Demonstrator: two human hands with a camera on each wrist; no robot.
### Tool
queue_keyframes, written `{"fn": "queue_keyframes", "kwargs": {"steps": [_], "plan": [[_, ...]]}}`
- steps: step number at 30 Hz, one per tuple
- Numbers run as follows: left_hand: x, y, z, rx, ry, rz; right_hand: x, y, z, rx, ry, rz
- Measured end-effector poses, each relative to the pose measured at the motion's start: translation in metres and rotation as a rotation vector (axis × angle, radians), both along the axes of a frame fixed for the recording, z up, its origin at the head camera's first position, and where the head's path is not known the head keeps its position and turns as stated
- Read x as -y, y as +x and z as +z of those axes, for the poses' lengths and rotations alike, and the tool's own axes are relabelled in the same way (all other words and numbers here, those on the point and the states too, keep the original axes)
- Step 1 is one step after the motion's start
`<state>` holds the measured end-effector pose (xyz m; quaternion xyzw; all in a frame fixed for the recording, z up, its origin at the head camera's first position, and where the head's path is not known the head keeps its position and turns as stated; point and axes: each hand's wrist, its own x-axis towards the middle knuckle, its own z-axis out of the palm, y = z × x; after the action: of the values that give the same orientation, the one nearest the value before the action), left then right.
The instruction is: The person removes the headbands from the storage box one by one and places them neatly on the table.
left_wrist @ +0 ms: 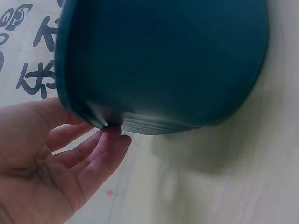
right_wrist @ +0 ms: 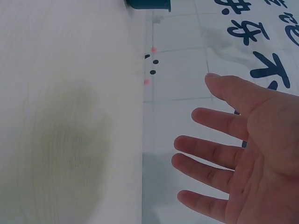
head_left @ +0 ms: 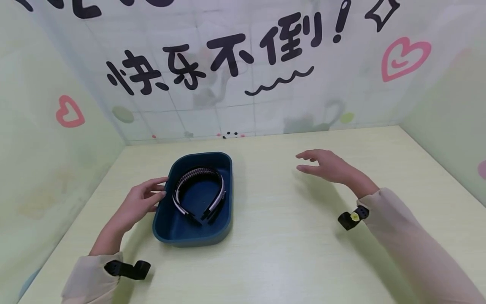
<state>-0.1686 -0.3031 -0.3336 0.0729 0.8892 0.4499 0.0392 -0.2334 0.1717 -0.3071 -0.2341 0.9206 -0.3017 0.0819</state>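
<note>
A dark blue, rounded rectangular bin [head_left: 182, 242] stands on the table, left of the middle in the head view. Inside it lies a black-and-silver headband [head_left: 218, 196], its curve toward the back wall and its ends toward me; its band looks ridged along the top. My left hand [head_left: 138, 204] is at the bin's left side, fingers fairly straight, with fingertips against the outer wall, as the left wrist view also shows with the hand [left_wrist: 60, 163] by the bin's wall [left_wrist: 163, 70]. Well to the right, my right hand [head_left: 328, 166] hovers over the table, fingers spread and holding nothing.
The pale wooden table [head_left: 273, 223] is enclosed by a printed back wall [head_left: 228, 105] and side walls with hearts and black characters. Each wrist bears a black strap-on camera, such as the right one [head_left: 353, 217]. The bin's far end stands near the back wall.
</note>
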Motion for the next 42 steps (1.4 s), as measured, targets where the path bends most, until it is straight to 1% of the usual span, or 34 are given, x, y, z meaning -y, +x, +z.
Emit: {"fn": "queue_keyframes", "kwargs": {"steps": [8,15,18,24,30,36,42], "plan": [[0.002,0.0,-0.002,0.048,0.056,0.014,0.024,-0.012,0.002,-0.005,-0.02,0.059],[0.002,0.001,-0.002,0.055,0.084,0.018,0.042,-0.019,0.008,-0.003,-0.049,0.105],[0.003,0.002,-0.003,0.059,0.094,0.021,0.052,-0.022,0.012,0.002,-0.057,0.137],[0.004,0.001,-0.004,0.066,0.126,0.026,0.068,-0.03,0.013,0.017,-0.058,0.222],[0.005,0.0,-0.007,0.064,0.12,0.03,0.086,-0.035,0.015,0.049,-0.04,0.286],[0.005,0.0,-0.005,0.065,0.112,0.038,0.105,-0.04,0.018,0.072,-0.039,0.33],[0.005,0.0,-0.006,0.067,0.123,0.037,0.125,-0.042,0.024,0.068,-0.029,0.374]]}}
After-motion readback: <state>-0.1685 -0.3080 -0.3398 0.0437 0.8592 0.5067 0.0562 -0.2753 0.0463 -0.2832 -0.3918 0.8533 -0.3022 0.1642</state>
